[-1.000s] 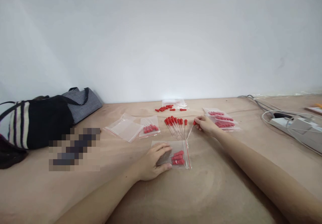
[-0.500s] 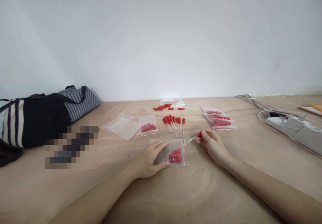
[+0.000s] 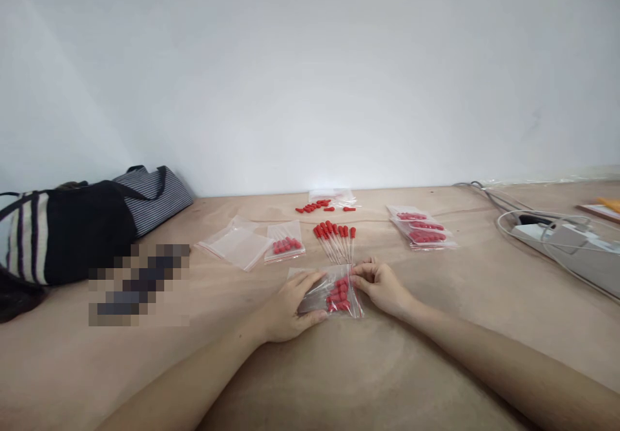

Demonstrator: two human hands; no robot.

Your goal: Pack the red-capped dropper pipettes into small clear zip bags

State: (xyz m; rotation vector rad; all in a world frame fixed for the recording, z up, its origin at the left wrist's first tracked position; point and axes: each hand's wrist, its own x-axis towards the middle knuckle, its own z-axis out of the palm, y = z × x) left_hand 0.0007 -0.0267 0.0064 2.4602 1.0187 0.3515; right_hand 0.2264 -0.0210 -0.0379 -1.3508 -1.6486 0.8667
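Note:
In the head view, a clear zip-lock bag with a red seal line lies flat before me, several red-bulbed droppers inside it. My left hand rests on the bag's left part, fingers stretched out and thumb apart, pressing it to the table. At the bag's opening on the right, my right hand has thumb and fingers closed on the upper corner of the edge. A dropper bulb lies just inside, by those fingertips. Just beyond the bag, several loose droppers are fanned out, bulbs away from me.
Left of the fan are a filled bag and flat bags. More filled bags overlap at right. Loose red bulbs lie near the wall. A power strip with cables is far right; a black-and-striped cloth bag is left.
My right hand has moved left to the bag's opening, and the dropper it held is now in the bag among the others. My left hand has stayed in place.

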